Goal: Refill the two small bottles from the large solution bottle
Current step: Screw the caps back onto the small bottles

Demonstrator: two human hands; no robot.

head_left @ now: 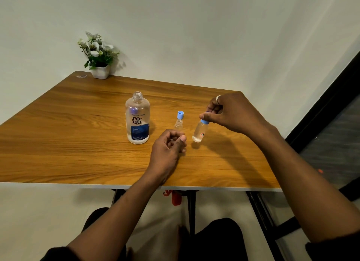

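The large clear solution bottle (137, 118) with a blue label stands uncapped on the wooden table (68, 134). To its right stands a small clear bottle (178, 124), open, with a blue cap (180, 115) lying just behind it. My left hand (168, 153) rests on the table in front of that small bottle, fingers loosely curled and holding nothing. My right hand (229, 112) pinches the blue cap of a second small bottle (199, 132), which hangs tilted just above the table and holds clear liquid.
A white pot of artificial flowers (98, 56) stands at the table's far left corner against the wall. The table's near edge (136, 185) runs across in front of me. A dark door frame (327, 105) is on the right.
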